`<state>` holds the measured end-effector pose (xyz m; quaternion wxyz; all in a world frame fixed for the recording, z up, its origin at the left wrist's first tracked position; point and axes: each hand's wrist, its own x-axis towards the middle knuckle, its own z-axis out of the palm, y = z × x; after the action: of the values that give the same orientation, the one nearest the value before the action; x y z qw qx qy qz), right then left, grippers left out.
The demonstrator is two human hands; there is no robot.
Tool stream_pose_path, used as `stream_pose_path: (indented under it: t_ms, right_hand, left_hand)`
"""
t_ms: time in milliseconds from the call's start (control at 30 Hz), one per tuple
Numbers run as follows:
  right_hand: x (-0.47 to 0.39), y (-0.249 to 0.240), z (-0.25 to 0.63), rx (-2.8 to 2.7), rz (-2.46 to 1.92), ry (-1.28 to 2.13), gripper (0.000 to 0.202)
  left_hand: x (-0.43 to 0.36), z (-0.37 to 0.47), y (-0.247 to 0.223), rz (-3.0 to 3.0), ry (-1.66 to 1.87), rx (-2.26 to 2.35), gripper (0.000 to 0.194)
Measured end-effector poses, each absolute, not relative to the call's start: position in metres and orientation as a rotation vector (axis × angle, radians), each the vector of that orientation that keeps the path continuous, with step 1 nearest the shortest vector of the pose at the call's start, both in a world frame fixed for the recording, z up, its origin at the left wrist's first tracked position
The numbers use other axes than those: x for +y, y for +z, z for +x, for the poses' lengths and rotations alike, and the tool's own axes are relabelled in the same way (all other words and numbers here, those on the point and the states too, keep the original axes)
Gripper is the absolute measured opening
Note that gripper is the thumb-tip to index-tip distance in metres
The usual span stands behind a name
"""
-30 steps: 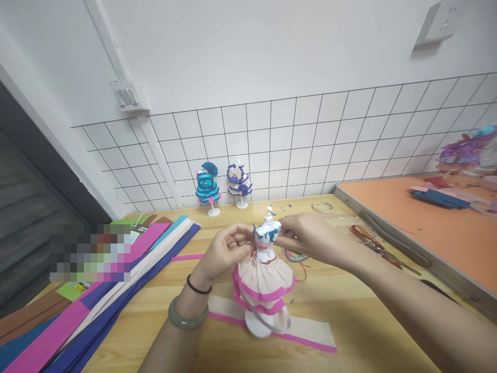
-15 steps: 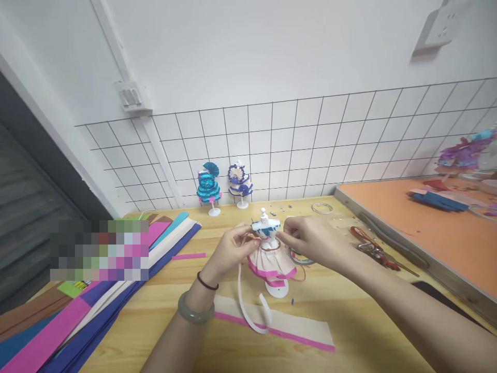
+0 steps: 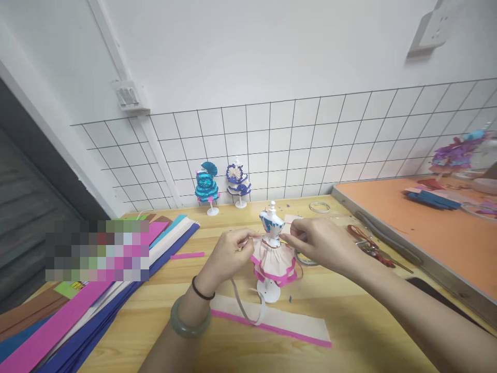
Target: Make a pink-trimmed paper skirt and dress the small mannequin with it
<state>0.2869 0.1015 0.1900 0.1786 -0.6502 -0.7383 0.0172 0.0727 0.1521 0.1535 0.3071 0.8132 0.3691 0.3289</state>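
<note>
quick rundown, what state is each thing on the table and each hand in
Front mannequin: roughly upright, cream skirt with pink edges
Left hand: fingers bent, white strip hanging below it
Right hand: fingers curled near the waist; grip unclear
White strip: curled
Pink-edged strip: lying flat
Teal mannequin: upright, dressed
Purple-trimmed mannequin: upright, dressed
Paper strips: piled, overlapping

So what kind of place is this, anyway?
Likely a small craft workspace: on the wooden table stands a miniature dress form in a gathered skirt, two decorated dress forms stand behind it, and long coloured strips are piled on the left.
</note>
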Motion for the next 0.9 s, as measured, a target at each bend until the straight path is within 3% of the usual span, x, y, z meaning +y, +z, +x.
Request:
stream_pose_path:
  t_ms: [233, 367, 600, 900]
  right_hand:
    - [0.097, 0.187, 0.283, -2.089, -1.824, 0.01, 0.036]
    - [0.093, 0.188, 0.277, -2.103, -1.835, 0.014, 0.035]
    - [0.089, 0.192, 0.267, -2.124, -1.841, 0.015, 0.033]
    - [0.092, 0.185, 0.268, -2.257, -1.642, -0.022, 0.031]
  left_hand:
    - [0.137, 0.078, 0.166, 2.335, 0.91, 0.961, 0.009]
    - [0.132, 0.086, 0.162, 2.187, 0.957, 1.071, 0.025]
    - [0.127, 0.096, 0.156, 2.157, 1.097, 1.222, 0.032]
    - [0.128, 0.095, 0.162, 2.085, 0.995, 1.127, 0.02]
